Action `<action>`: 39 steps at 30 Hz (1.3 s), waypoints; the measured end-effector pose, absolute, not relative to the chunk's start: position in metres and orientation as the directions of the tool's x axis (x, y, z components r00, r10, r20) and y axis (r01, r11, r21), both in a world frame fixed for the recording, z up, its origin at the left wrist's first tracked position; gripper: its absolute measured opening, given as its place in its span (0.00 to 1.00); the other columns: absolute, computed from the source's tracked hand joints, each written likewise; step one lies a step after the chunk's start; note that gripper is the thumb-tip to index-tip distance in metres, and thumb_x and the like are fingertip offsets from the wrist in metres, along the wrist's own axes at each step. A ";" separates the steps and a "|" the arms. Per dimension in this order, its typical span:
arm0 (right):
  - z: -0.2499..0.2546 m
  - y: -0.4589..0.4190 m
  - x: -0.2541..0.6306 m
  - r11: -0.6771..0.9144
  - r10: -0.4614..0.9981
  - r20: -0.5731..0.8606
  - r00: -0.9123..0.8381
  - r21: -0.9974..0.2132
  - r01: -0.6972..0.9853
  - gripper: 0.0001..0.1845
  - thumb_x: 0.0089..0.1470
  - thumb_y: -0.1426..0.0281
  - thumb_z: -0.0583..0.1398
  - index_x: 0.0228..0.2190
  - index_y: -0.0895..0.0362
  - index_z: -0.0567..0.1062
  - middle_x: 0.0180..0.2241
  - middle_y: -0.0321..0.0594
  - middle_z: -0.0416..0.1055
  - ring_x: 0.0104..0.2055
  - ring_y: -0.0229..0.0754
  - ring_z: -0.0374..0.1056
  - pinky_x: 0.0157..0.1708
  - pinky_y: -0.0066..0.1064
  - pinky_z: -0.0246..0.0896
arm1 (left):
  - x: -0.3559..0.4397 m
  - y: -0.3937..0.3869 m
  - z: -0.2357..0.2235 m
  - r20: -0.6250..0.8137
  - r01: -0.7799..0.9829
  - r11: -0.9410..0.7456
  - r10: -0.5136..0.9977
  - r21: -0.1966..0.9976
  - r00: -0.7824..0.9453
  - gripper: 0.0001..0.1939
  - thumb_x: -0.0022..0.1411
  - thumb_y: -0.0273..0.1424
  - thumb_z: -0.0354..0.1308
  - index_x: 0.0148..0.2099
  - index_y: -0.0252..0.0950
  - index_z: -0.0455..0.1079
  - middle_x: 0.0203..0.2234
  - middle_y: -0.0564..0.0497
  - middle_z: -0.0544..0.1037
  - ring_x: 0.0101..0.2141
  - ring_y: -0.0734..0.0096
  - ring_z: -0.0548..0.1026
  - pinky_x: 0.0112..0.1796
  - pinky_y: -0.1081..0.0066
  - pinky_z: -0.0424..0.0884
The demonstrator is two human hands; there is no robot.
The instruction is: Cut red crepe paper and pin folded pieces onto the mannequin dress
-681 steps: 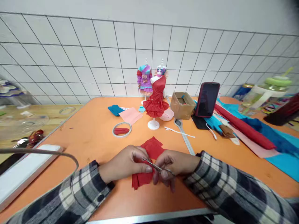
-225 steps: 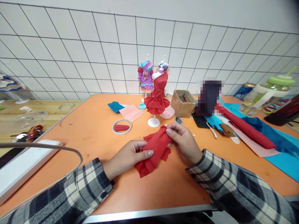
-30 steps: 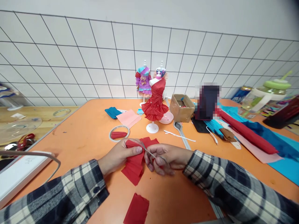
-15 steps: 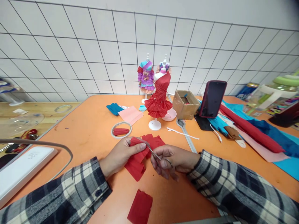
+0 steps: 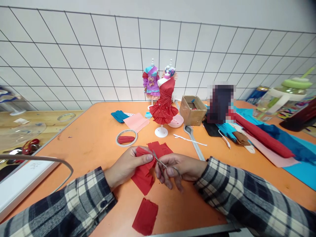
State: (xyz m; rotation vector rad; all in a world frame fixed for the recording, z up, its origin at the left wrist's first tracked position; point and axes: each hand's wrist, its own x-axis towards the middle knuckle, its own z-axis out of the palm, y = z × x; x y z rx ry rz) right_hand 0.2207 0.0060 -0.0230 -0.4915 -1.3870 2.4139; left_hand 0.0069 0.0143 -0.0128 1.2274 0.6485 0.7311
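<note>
My left hand point(image 5: 130, 163) pinches a piece of red crepe paper point(image 5: 144, 179) between thumb and fingers above the table. A small pair of scissors point(image 5: 161, 163) is in my right hand point(image 5: 174, 169), its blades pointing up and left at the edge of that paper; whether they are cutting is too small to tell. More red paper point(image 5: 161, 148) lies just behind my hands. Closer to me, a separate red rectangle point(image 5: 145, 216) rests flat. A roll of tape point(image 5: 118, 142) lies beyond my left hand, with folded red paper inside its ring.
Behind my hands stands a mini dress form in a red dress point(image 5: 166, 98), with a purple-dressed one point(image 5: 151, 84) behind. A cardboard box point(image 5: 194, 113), a pink dish point(image 5: 176, 121) and a grey strip point(image 5: 197, 144) are right of it. A white power bank point(image 5: 27, 184) with a cable sits left.
The scissor blades now stand steeper and more apart from my left thumb. My right hand has shifted slightly left. The whole view has turned a little.
</note>
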 end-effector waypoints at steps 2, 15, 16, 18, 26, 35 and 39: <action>-0.023 0.005 0.220 -0.479 0.423 -0.139 -0.895 -0.873 -0.091 0.25 0.45 0.55 0.68 0.38 0.62 0.73 0.32 0.39 0.68 0.27 0.32 0.68 0.14 0.16 0.60 | 0.006 0.015 -0.015 -0.038 -0.141 0.167 0.765 0.976 0.643 0.17 0.56 0.41 0.66 0.27 0.30 0.74 0.21 0.48 0.77 0.23 0.69 0.74 0.26 0.72 0.69; -0.020 0.003 0.218 -0.442 0.532 -0.177 -0.828 -0.892 -0.093 0.25 0.41 0.53 0.69 0.31 0.63 0.74 0.22 0.32 0.65 0.18 0.26 0.56 0.11 0.15 0.55 | 0.003 0.018 -0.019 0.005 -0.096 0.057 0.834 0.994 0.552 0.18 0.49 0.43 0.70 0.27 0.32 0.75 0.22 0.51 0.74 0.24 0.74 0.69 0.27 0.75 0.66; -0.020 0.003 0.218 -0.426 0.542 -0.178 -0.821 -0.901 -0.086 0.25 0.42 0.53 0.69 0.31 0.63 0.74 0.22 0.32 0.64 0.18 0.27 0.56 0.11 0.15 0.54 | 0.003 0.018 -0.019 0.009 -0.096 0.054 0.833 0.994 0.553 0.18 0.50 0.43 0.69 0.27 0.32 0.74 0.22 0.51 0.74 0.23 0.74 0.68 0.26 0.75 0.66; -0.021 0.002 0.218 -0.410 0.536 -0.171 -0.827 -0.909 -0.078 0.27 0.42 0.52 0.69 0.33 0.63 0.75 0.24 0.34 0.66 0.20 0.28 0.58 0.11 0.15 0.54 | 0.002 0.018 -0.019 0.011 -0.067 0.035 0.810 0.997 0.586 0.16 0.52 0.42 0.68 0.27 0.32 0.75 0.22 0.51 0.75 0.24 0.73 0.69 0.27 0.74 0.66; -0.019 0.001 0.216 -0.374 0.603 -0.166 -0.781 -0.923 -0.093 0.25 0.40 0.53 0.70 0.29 0.61 0.71 0.21 0.30 0.64 0.15 0.25 0.53 0.09 0.16 0.48 | -0.001 0.017 -0.022 -0.042 -0.113 0.122 0.842 0.986 0.539 0.17 0.50 0.41 0.70 0.36 0.34 0.77 0.28 0.50 0.78 0.27 0.70 0.73 0.30 0.73 0.68; -0.020 -0.001 0.219 -0.413 0.527 -0.159 -0.835 -0.906 -0.087 0.28 0.42 0.51 0.69 0.34 0.62 0.73 0.28 0.37 0.67 0.24 0.30 0.61 0.12 0.14 0.55 | 0.003 0.018 -0.016 0.009 -0.167 0.075 0.891 0.983 0.453 0.11 0.50 0.36 0.71 0.26 0.34 0.77 0.28 0.51 0.77 0.33 0.70 0.72 0.40 0.71 0.68; -0.021 0.000 0.219 -0.422 0.522 -0.165 -0.837 -0.903 -0.085 0.26 0.42 0.52 0.69 0.31 0.62 0.73 0.23 0.33 0.66 0.21 0.28 0.60 0.12 0.14 0.55 | 0.000 0.019 -0.022 0.031 -0.158 0.053 0.874 0.986 0.485 0.13 0.51 0.38 0.70 0.28 0.34 0.76 0.28 0.51 0.76 0.33 0.70 0.72 0.39 0.71 0.67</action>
